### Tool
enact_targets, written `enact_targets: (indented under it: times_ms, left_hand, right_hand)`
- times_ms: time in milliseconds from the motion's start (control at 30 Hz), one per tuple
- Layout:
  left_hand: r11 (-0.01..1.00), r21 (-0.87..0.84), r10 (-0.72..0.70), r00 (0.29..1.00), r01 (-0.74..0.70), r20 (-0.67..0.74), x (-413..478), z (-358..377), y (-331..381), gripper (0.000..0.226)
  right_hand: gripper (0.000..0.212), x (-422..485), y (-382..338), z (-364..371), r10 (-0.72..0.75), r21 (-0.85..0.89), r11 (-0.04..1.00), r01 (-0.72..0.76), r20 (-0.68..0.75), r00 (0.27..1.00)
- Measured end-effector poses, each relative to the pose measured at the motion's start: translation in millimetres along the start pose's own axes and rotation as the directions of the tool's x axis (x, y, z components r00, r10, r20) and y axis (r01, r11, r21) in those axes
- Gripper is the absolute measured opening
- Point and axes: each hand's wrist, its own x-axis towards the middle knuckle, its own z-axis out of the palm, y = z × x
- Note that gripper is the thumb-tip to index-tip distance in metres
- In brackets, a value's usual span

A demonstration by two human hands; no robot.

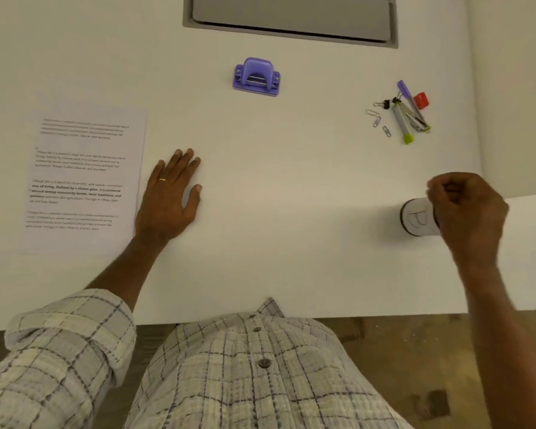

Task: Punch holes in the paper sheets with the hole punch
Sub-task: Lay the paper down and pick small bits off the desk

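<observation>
Nearest to you is your own plaid shirt [248,366], a crinkled woven cloth in cream with grey lines and round brown buttons, its left sleeve [72,332] rolled back above the forearm. Below the counter's near edge the floor [399,351] is brown and mottled.

The counter [291,187] is smooth, matte and white. Your left hand [171,196] lies palm down on it, fingers [183,162] spread and flat, holding nothing; a thin gold ring [162,179] circles one finger. The heel of that hand sits just at the right edge of the paper sheets [81,178], a white stack lying flat at the left, printed with several short paragraphs too blurred to read in full, one partly in bold.

At the right your right hand [468,212] is curled, its fingers closed around a white cylindrical container [418,219] with a dark rim and a handwritten mark like a "P" on its side.

Farther right lies a small heap: wire paper clips [376,120], black binder clips [386,103], a green-tipped grey marker [403,126], a purple pen [406,91] and a small red block [421,100].

The hole punch [257,77], glossy purple plastic with a rounded lever and metal parts, stands alone at the far centre, well apart from both hands and from the sheets.

Beyond it a grey rectangular panel [291,17] is recessed into the counter.
</observation>
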Motion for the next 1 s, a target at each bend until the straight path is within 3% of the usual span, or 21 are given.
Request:
enact_targets:
  times_ms: [167, 300, 633, 700, 800, 1000]
  left_hand:
    - [1.0, 0.001, 0.009, 1.0, -0.009, 0.015, 0.3, 0.8, 1.8, 0.058]
    - [1.0, -0.001, 0.021, 0.999, -0.021, 0.035, 2.3, 1.5, 4.8, 0.058]
    - [0.999, 0.023, 0.032, 0.999, -0.033, 0.027, -0.4, 8.3, 2.7, 0.059]
    - [0.999, 0.04, 0.019, 0.998, -0.021, 0.053, -1.0, 11.4, 4.4, 0.06]
    - [0.998, 0.06, -0.041, 0.997, 0.037, 0.067, -2.6, 13.6, 13.0, 0.063]
    - [0.997, 0.064, -0.055, 0.995, 0.05, 0.085, -25.0, 16.0, 35.7, 0.066]
  right_hand:
    - [0.011, 10.7, 44.6, -54.5, 0.062, -0.212, 0.975, -0.068, -0.034, 0.997]
    - [0.016, 7.0, 65.9, -59.9, 0.025, -0.335, 0.942, -0.013, 0.033, 0.999]
    - [0.011, -6.6, 45.3, -44.0, 0.009, -0.191, 0.981, -0.021, -0.066, 0.998]
    - [0.006, -18.9, 37.3, -27.4, -0.111, -0.157, 0.982, 0.105, -0.027, 0.993]
    - [0.023, -44.8, 26.6, 17.7, -0.324, -0.066, 0.942, 0.328, 0.072, 0.943]
    - [0.06, -97.2, -1.3, 130.2, -0.404, -0.108, 0.87, 0.482, 0.406, 0.82]
